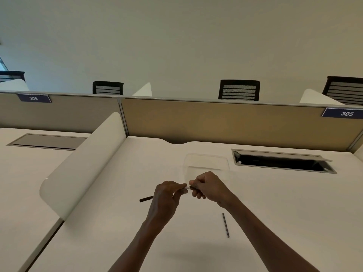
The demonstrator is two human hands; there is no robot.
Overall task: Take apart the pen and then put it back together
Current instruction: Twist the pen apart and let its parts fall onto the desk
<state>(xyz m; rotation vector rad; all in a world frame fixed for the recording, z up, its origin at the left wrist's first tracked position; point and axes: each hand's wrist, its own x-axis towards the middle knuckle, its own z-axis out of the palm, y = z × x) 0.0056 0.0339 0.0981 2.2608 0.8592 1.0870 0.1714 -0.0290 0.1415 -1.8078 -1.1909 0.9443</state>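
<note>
Both hands meet above the white desk [117, 222]: the left hand [167, 195] curls round the dark pen barrel [146, 199], whose end juts out to its left, and the right hand [209, 186] pinches a small whitish pen piece [188, 187] against it. A thin dark refill [225, 225] lies below the right wrist. Beyond the knuckles stands a clear container [206, 161], then an open cable hatch [282, 160], a tan partition [216, 122] and black chairs [239, 90].

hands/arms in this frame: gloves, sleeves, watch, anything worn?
Nothing worn that shows. The left hand and right hand are bare, no gloves, and no rings visible on the fingers. Both forearms are bare to the bottom edge of the frame: no sleeves, watch, bands or markers in view.
</note>
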